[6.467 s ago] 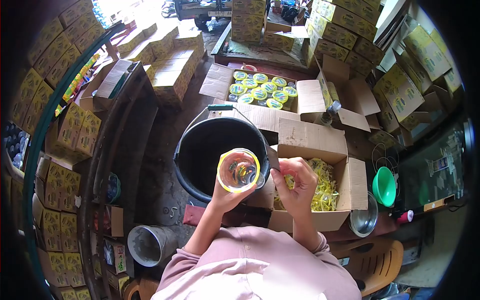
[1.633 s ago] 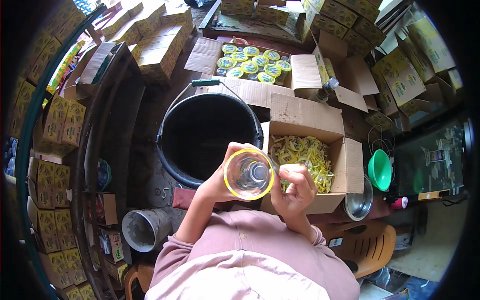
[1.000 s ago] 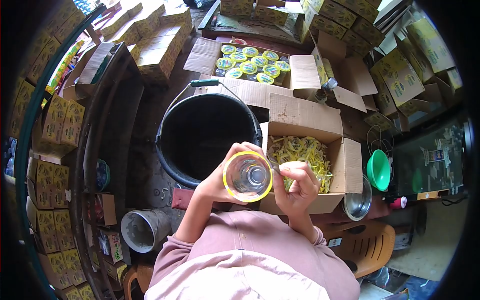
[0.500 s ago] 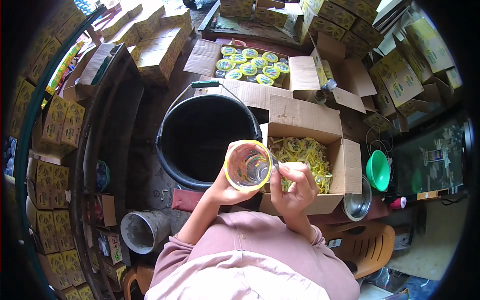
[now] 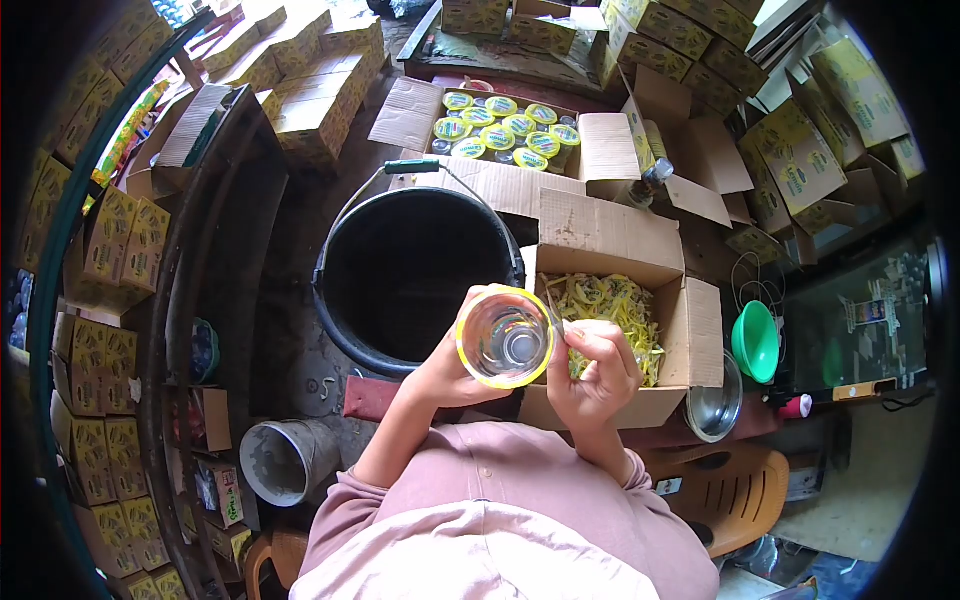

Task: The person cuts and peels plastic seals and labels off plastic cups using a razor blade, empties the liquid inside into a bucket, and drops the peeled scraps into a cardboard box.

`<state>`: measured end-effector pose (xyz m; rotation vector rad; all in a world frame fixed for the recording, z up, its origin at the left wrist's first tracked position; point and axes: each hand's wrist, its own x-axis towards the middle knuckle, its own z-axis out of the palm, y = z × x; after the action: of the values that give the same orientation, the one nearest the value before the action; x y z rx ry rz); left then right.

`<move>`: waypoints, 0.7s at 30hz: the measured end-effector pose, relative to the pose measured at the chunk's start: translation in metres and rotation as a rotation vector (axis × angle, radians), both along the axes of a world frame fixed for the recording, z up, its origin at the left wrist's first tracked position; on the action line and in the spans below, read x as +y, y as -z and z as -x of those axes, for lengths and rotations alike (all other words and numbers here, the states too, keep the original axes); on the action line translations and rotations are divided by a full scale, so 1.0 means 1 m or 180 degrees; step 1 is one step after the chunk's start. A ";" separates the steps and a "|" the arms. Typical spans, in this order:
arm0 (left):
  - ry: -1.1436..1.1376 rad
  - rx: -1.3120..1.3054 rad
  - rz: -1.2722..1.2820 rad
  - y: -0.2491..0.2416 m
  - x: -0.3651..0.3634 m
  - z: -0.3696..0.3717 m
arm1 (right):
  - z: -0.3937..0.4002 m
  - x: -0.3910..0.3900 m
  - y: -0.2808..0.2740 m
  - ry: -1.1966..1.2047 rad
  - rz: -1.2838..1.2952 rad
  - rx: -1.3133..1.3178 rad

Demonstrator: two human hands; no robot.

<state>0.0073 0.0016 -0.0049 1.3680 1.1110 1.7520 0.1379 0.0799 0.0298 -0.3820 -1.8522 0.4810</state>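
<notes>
A clear plastic cup (image 5: 507, 337) with a bright yellow rim is in my left hand (image 5: 455, 372), fingers wrapped round its side. Its open mouth faces up toward me, and printed colours show through the wall. Close beside the rim on the right, my right hand (image 5: 592, 372) is closed in a pinch. A thin, narrow piece sticks up from its fingertips along the cup's edge; what it is I cannot make out. Behind and to the right, a cardboard box (image 5: 705, 325) holds a heap of yellow strips (image 5: 610, 310).
A large black bucket (image 5: 330, 320) with a green-gripped handle stands to the left. Beyond it, an open carton (image 5: 610, 150) holds several yellow-lidded cups (image 5: 500, 137). A green bowl (image 5: 756, 342) and a metal bowl (image 5: 716, 405) are at right, a grey pail (image 5: 290, 462) at lower left.
The cup has moved slightly right and tilted so its inside and bottom show more squarely. My right hand has shifted a little right and down, still pinched beside the rim.
</notes>
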 end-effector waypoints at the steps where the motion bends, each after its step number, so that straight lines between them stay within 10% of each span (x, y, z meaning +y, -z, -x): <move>1: 0.0047 -0.0005 -0.0003 0.000 0.000 0.000 | 0.000 0.000 -0.001 0.0015 -0.0012 -0.0007; 21: 0.0702 -0.1038 -0.0076 0.004 0.021 -0.004 | -0.041 0.047 0.031 0.0974 0.0364 0.0253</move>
<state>0.0116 0.0228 -0.0093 1.1192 0.7357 1.7507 0.1791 0.1269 -0.0017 -0.7016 -1.6572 0.3862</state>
